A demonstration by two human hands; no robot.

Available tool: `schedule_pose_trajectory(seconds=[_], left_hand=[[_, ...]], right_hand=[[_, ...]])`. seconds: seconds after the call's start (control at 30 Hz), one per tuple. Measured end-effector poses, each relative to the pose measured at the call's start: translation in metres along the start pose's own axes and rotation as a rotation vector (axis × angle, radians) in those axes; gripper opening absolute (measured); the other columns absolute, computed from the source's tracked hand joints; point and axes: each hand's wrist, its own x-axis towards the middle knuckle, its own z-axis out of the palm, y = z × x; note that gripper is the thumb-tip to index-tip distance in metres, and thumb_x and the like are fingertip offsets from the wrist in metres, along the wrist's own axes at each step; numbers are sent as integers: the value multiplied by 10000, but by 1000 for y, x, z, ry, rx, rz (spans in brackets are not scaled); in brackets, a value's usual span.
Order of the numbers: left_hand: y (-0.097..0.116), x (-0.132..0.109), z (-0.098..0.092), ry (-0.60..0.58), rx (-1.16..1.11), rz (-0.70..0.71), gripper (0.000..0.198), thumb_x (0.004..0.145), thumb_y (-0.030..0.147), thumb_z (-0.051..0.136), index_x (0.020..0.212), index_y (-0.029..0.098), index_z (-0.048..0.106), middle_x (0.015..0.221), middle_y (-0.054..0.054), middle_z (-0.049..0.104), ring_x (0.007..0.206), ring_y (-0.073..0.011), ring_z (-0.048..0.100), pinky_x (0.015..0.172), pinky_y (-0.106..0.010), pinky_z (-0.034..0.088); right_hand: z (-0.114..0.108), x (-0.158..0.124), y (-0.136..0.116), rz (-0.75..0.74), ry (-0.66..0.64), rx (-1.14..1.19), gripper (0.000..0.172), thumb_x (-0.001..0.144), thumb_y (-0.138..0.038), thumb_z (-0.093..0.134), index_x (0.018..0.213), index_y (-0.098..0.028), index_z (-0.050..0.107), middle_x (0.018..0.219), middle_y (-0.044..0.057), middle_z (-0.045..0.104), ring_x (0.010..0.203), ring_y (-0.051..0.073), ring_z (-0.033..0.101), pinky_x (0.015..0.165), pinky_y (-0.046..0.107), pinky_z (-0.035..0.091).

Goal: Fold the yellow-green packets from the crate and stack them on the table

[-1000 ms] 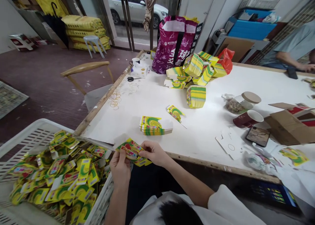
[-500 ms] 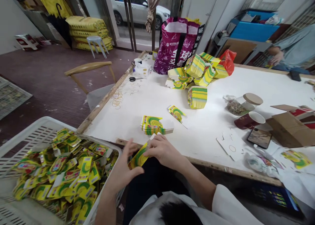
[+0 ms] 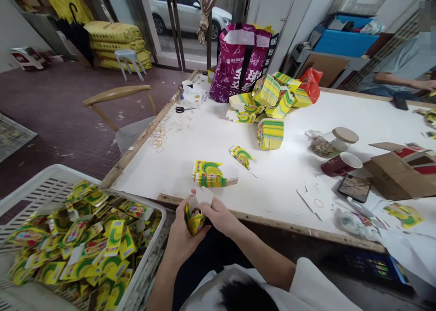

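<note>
A small yellow-green cardboard box (image 3: pixel 195 221) is between my hands at the table's front edge, its white end flap standing up. My left hand (image 3: pixel 182 231) is wrapped round the box's body. With fingers closed, my right hand (image 3: pixel 220 215) grips the box's upper end by the white flap. Just beyond them on the table lies a stack of flat printed cartons (image 3: pixel 209 174). A single flat carton (image 3: pixel 242 156) lies farther back. To my left, a white plastic basket (image 3: pixel 61 171) holds many folded small boxes (image 3: pixel 81 229).
Bundled cartons (image 3: pixel 270 134) and a purple bag (image 3: pixel 231 66) stand at the back of the white table (image 3: pixel 177 152). On the right are a glass jar (image 3: pixel 329 143), a mug (image 3: pixel 340 164), a phone (image 3: pixel 354 188) and a cardboard box (image 3: pixel 398 172). Another person (image 3: pixel 391 70) sits at the far right.
My left hand has closed round the small box, which was loosely between spread fingers before. The box is now more upright and opened out. The other person's arm has moved right.
</note>
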Motion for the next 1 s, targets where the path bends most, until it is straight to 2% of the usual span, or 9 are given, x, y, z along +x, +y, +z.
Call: schedule_pose_trajectory(seconds=[0.23,0.33,0.4,0.5,0.57,0.67,0.8,0.9,1.0], left_hand=[[-4,-1,6,123,71,136,514,787,313,686,1216,231,415,1209,-116,624,1006,-253,683,831,-387,560],[-7,2,2,16,79,79,549,753,253,657,1235,243,395,1120,-72,638,934,-236,686,787,-378,564],[-11,3,1,-64,46,56,618,736,214,630,1288,233,354,1099,-70,626,913,-228,685,770,-374,569],[-19,6,8,14,22,112,695,722,219,638,1338,196,316,1229,-140,550,1068,-262,649,868,-426,559],[-23,7,11,124,59,151,704,714,243,662,1337,173,342,1293,-178,499,1177,-299,590,951,-480,523],[-24,9,5,163,141,87,574,759,331,682,1260,174,451,1193,-147,580,1113,-304,610,935,-492,522],[-16,10,-13,66,167,28,509,780,444,703,1199,207,537,1079,-88,682,972,-266,669,863,-424,550],[-8,11,-22,-4,153,31,477,747,398,732,1161,218,579,1044,-65,716,918,-247,692,823,-385,559],[0,12,-25,-98,88,8,482,714,350,757,1156,230,605,1053,-51,732,914,-240,705,795,-356,567]], right_hand=[[1,4,22,121,-98,288,680,766,-611,728,1277,-173,634,1205,103,683,1139,252,622,1048,427,447],[0,1,28,-8,-124,89,774,829,-582,672,1462,-181,478,1327,119,631,1223,269,585,1080,453,431],[-1,-2,27,-141,-175,-165,760,881,-420,649,1547,-209,349,1469,117,528,1352,272,493,1150,467,365],[-6,-4,25,-302,-221,-448,656,892,-122,510,1528,-239,399,1579,85,403,1469,227,364,1220,430,277],[-11,-3,25,-353,-144,-490,641,882,-41,411,1486,-248,473,1554,85,443,1450,204,403,1213,421,303],[-20,1,24,-385,-42,-523,595,939,-112,444,1518,-245,417,1558,110,433,1464,219,381,1197,443,326],[-27,4,19,-348,-239,-675,530,958,-249,563,1479,-200,476,1627,170,275,1500,257,303,1178,420,343],[-35,8,6,-321,-306,-747,312,981,-223,518,1243,-166,678,1542,195,427,1434,246,426,1124,382,411],[-45,11,-9,-360,-445,-741,220,971,-227,546,1073,-168,732,1350,154,602,1285,217,576,1056,338,465]])
